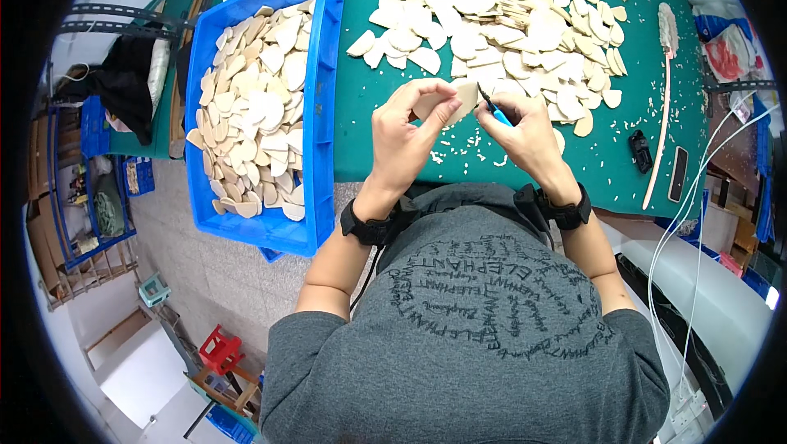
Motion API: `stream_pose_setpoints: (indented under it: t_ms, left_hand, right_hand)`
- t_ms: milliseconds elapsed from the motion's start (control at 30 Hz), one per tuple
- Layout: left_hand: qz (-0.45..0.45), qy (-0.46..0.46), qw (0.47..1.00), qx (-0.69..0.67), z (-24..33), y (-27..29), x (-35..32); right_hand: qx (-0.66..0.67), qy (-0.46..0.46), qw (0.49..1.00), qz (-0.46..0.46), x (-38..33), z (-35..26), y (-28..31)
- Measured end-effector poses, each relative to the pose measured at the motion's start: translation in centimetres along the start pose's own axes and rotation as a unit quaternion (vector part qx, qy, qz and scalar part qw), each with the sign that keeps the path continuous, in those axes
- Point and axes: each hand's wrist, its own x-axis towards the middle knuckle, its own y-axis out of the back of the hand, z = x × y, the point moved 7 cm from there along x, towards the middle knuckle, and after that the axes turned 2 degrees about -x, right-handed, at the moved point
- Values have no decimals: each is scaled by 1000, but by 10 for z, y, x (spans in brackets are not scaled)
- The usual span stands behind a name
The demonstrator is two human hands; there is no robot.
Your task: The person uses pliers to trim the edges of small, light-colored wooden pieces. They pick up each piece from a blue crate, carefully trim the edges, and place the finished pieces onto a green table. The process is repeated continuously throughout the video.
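Above the table's near edge, my left hand (407, 128) pinches a flat beige rounded piece (465, 100) between thumb and fingers. My right hand (525, 134) is closed around a small blue-handled tool (502, 118). Its narrow dark tip is at the right edge of the piece; I cannot make out the tool's exact kind. A large pile of similar pale half-round pieces (492, 26) spreads over the green table (369, 136) beyond both hands. To the left, a blue plastic crate (322, 108) holds many more of them.
Small white scraps (466, 149) litter the tabletop. On the right lie a long-handled duster (662, 108), a black object (639, 151) and a phone (677, 174). White cables (697, 173) hang at far right. A red stool (221, 351) stands on the floor at left.
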Motion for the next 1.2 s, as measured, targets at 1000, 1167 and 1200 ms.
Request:
stream_pose_setpoints:
  t_ms: [1000, 1167, 1200]
  left_hand:
    - [-91, 356, 889, -273, -138, -64, 11]
    - [-66, 332, 885, -321, -63, -38, 8]
    - [-54, 325, 891, -314, -55, -33, 7]
  right_hand:
    - [23, -67, 995, 65, -21, 48, 37]
    - [22, 10, 999, 30, -7, 27, 16]
    - [30, 21, 999, 24, -5, 23, 12]
